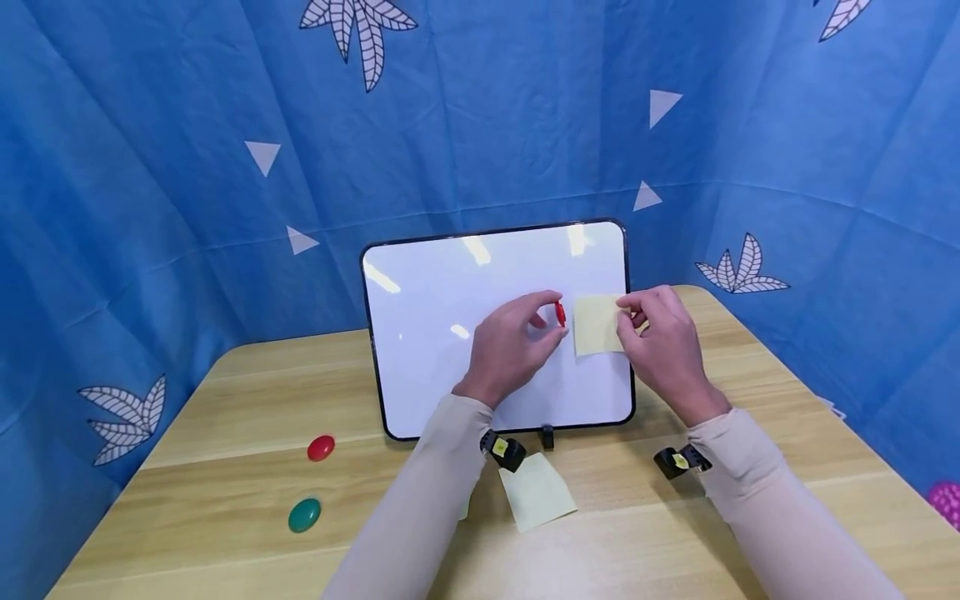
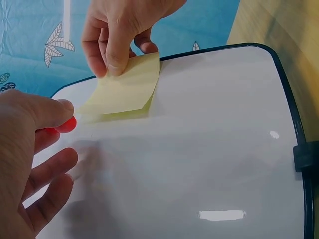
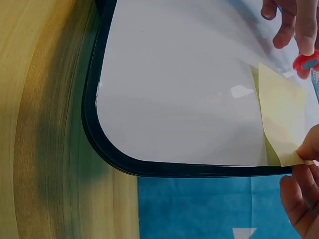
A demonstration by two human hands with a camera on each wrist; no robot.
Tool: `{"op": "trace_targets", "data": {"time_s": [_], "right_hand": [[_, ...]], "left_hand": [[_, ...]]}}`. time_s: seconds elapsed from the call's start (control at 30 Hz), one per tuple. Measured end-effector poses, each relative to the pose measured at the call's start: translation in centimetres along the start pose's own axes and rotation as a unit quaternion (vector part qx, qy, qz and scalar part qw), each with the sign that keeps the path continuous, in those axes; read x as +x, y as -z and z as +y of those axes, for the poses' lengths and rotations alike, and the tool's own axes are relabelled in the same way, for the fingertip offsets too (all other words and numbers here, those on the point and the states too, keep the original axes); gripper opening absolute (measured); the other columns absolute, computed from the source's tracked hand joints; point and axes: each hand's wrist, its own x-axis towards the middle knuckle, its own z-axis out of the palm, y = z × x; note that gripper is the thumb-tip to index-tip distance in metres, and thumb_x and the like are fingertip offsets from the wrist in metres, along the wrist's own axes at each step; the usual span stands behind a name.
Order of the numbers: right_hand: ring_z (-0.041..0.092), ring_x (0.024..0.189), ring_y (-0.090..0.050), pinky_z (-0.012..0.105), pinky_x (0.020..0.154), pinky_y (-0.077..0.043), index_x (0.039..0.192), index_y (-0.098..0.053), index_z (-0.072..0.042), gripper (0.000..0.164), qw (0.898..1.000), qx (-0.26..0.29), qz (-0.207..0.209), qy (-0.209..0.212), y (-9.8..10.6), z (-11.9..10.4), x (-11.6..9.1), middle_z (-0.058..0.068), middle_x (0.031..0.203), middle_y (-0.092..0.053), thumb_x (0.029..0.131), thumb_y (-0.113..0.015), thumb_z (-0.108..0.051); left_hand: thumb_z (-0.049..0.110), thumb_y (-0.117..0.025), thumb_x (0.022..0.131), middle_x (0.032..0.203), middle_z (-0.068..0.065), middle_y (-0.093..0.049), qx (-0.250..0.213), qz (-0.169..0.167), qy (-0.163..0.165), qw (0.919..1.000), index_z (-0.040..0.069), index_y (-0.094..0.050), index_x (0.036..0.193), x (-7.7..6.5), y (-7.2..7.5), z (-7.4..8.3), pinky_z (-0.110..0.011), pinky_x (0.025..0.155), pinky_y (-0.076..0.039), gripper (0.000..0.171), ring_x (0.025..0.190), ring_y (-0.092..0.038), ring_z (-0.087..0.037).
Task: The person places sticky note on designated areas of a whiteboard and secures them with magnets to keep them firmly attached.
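My left hand (image 1: 513, 346) pinches a round red magnet (image 1: 560, 313) between thumb and fingertips, just left of a yellow sticky note (image 1: 596, 325). In the right wrist view the magnet (image 3: 306, 61) shows a grey disc on its underside. My right hand (image 1: 663, 342) pinches the note by its right edge, near the right rim of the whiteboard (image 1: 442, 333). From the left wrist view, the note (image 2: 127, 87) bends slightly and its free edge stands a little off the board's surface. The magnet and the note are apart.
A red magnet (image 1: 321, 447) and a green magnet (image 1: 303, 515) lie on the wooden table (image 1: 240, 467) at left. Another yellow note (image 1: 537, 492) lies in front of the board, by its black foot (image 1: 547, 437). A blue curtain (image 1: 510, 108) hangs behind.
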Motion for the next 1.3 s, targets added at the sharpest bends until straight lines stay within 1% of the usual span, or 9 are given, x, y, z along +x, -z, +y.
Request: {"op": "trace_targets", "data": {"time_s": [0.13, 0.23, 0.33, 0.5, 0.7, 0.8, 1.03, 1.13, 1.3], "right_hand": [[0.022, 0.077, -0.060, 0.034, 0.060, -0.051, 0.101, -0.071, 0.003, 0.014, 1.000, -0.003, -0.005, 0.001, -0.1, 0.1, -0.1, 0.014, 0.093, -0.057, 0.088, -0.066, 0.001], [0.022, 0.076, -0.061, 0.037, 0.059, -0.053, 0.102, -0.072, 0.004, 0.015, 1.000, -0.005, -0.003, 0.005, -0.1, 0.1, -0.4, 0.015, 0.094, -0.058, 0.088, -0.066, 0.002], [0.023, 0.075, -0.061, 0.039, 0.058, -0.053, 0.101, -0.072, 0.004, 0.015, 1.000, -0.007, 0.003, 0.007, 0.0, 0.2, -0.7, 0.015, 0.093, -0.058, 0.087, -0.067, 0.003], [0.024, 0.075, -0.061, 0.040, 0.058, -0.054, 0.102, -0.072, 0.004, 0.016, 1.000, -0.012, 0.005, 0.012, 0.2, 0.4, -0.7, 0.016, 0.094, -0.059, 0.088, -0.067, 0.002], [0.024, 0.075, -0.062, 0.040, 0.058, -0.054, 0.105, -0.072, 0.004, 0.018, 1.000, -0.014, 0.007, 0.014, 0.3, 0.4, -0.5, 0.016, 0.095, -0.059, 0.087, -0.068, 0.003], [0.024, 0.075, -0.062, 0.041, 0.058, -0.054, 0.105, -0.072, 0.004, 0.018, 1.000, -0.009, 0.007, 0.016, 0.2, 0.3, -0.3, 0.017, 0.096, -0.060, 0.087, -0.067, 0.003], [0.023, 0.077, -0.062, 0.040, 0.060, -0.055, 0.106, -0.072, 0.004, 0.018, 1.000, -0.010, -0.005, 0.010, 0.2, 0.0, 0.1, 0.016, 0.097, -0.059, 0.089, -0.069, 0.000], [0.024, 0.078, -0.061, 0.040, 0.061, -0.055, 0.107, -0.072, 0.003, 0.020, 1.000, -0.014, -0.012, 0.005, 0.2, 0.0, 0.1, 0.015, 0.098, -0.059, 0.088, -0.070, 0.000], [0.023, 0.078, -0.061, 0.040, 0.061, -0.055, 0.108, -0.072, 0.003, 0.020, 1.000, -0.015, -0.017, 0.000, 0.0, 0.1, 0.0, 0.015, 0.098, -0.059, 0.088, -0.070, 0.001]], "left_hand": [[0.026, -0.080, 0.087, 0.108, -0.001, -0.073, -0.004, 0.001, -0.003, 1.0000, 0.012, -0.068, 0.127, 0.4, -0.4, 0.0, -0.018, 0.073, -0.052, 0.044, 0.083, -0.067, -0.009], [0.027, -0.080, 0.087, 0.113, 0.000, -0.072, 0.001, -0.002, -0.006, 1.0000, 0.013, -0.068, 0.128, 0.7, -0.8, 0.2, -0.015, 0.073, -0.051, 0.045, 0.082, -0.067, -0.008], [0.029, -0.080, 0.087, 0.119, 0.000, -0.071, 0.017, -0.001, -0.021, 0.9996, 0.014, -0.068, 0.128, 1.0, -1.2, 0.5, -0.013, 0.077, -0.050, 0.045, 0.086, -0.069, -0.009], [0.031, -0.081, 0.085, 0.120, 0.000, -0.069, 0.075, 0.010, -0.054, 0.9956, 0.014, -0.070, 0.125, 1.7, -1.9, 1.1, -0.017, 0.083, -0.052, 0.045, 0.099, -0.067, -0.011], [0.034, -0.081, 0.084, 0.117, -0.003, -0.066, 0.117, 0.003, -0.065, 0.9910, 0.013, -0.070, 0.124, 2.2, -2.3, 1.6, -0.019, 0.080, -0.054, 0.047, 0.096, -0.066, -0.011], [0.034, -0.081, 0.084, 0.118, -0.003, -0.066, 0.130, 0.009, -0.070, 0.9889, 0.013, -0.069, 0.124, 2.4, -2.3, 1.7, -0.021, 0.080, -0.054, 0.046, 0.097, -0.067, -0.012], [0.033, -0.079, 0.086, 0.118, -0.004, -0.065, 0.139, 0.031, -0.087, 0.9859, 0.013, -0.068, 0.126, 3.0, -2.3, 2.0, -0.024, 0.079, -0.056, 0.046, 0.097, -0.068, -0.014], [0.033, -0.079, 0.086, 0.118, -0.004, -0.066, 0.138, 0.026, -0.091, 0.9858, 0.013, -0.068, 0.127, 3.2, -2.6, 2.3, -0.023, 0.079, -0.055, 0.046, 0.097, -0.068, -0.013], [0.034, -0.077, 0.088, 0.121, -0.002, -0.065, 0.151, 0.004, -0.085, 0.9848, 0.016, -0.068, 0.130, 3.5, -3.0, 2.6, -0.022, 0.078, -0.055, 0.046, 0.097, -0.068, -0.011]]}}
